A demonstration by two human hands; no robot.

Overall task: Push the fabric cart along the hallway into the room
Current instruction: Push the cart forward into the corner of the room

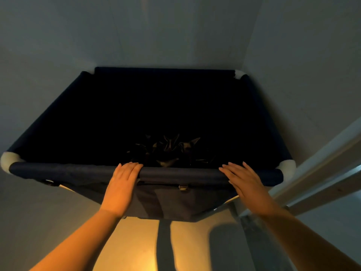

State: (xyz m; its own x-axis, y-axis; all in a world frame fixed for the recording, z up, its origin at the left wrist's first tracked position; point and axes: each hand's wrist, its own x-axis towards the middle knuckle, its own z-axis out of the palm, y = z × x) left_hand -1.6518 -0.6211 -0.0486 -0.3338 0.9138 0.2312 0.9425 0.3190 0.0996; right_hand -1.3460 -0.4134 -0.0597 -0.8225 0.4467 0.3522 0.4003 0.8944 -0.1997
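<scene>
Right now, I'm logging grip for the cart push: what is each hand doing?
Left hand: open, fingers laid flat over the near rail of the cart.
Right hand: open, straight fingers resting on the same rail.

Hands (pixel 183 184) on cart (pixel 58 170) near rim, cloth (pixel 170 149) inside

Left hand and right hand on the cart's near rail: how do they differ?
The left hand lies near the middle of the near rail of the fabric cart; the right hand lies closer to the rail's white corner cap. The left hand points nearly straight ahead, fingertips bending slightly over the rail; the right hand angles inward with straight fingers. Both lie palm-down on the rail, gripping nothing.
</scene>
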